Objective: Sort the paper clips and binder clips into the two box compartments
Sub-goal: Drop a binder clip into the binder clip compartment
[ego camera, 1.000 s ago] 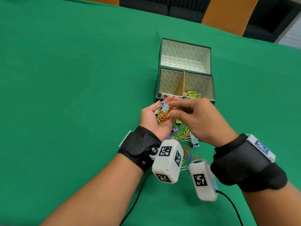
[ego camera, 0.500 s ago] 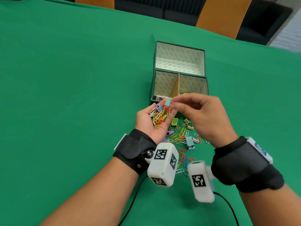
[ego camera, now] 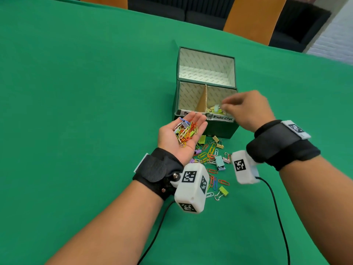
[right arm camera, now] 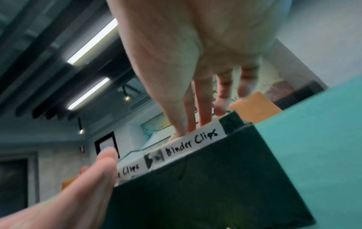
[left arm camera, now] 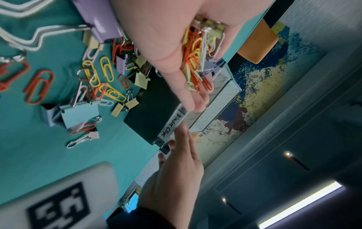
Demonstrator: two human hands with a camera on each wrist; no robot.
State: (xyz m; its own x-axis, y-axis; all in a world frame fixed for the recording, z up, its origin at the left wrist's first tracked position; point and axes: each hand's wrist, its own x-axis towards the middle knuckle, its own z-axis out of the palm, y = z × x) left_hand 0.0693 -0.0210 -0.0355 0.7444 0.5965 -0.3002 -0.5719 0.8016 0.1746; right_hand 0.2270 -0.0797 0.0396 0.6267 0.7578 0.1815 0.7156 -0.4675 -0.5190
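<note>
1. A green table (ego camera: 76, 111) fills the view; orange chairs (ego camera: 254, 18) stand past its far edge.
2. A dark green box (ego camera: 221, 129) sits just beyond the fingertips of both hands, its lid (ego camera: 206, 64) standing open behind it. A cardboard divider (ego camera: 203, 101) splits it in two; the right compartment's front label (right arm camera: 192, 143) reads "Binder Clips".
3. The left hand (ego camera: 179, 138) lies palm up, fingers straight and close together, their tips at the box's front rim by the left compartment. A heap of paper clips (ego camera: 186, 131) with a few small binder clips in it rests on the palm and fingers.
4. The right hand (ego camera: 248, 109) hangs over the right compartment, fingers pointing down into it and loosely spread in the right wrist view. It is blurred in the head view.
5. A pale blue clip (ego camera: 216, 108) shows just off the right fingertips, over the clips already in that compartment (ego camera: 214, 109). Whether the fingers touch it I cannot tell.
6. A loose pile (ego camera: 212, 157) of paper and binder clips lies on the table below the left palm and between the wrists.
</note>
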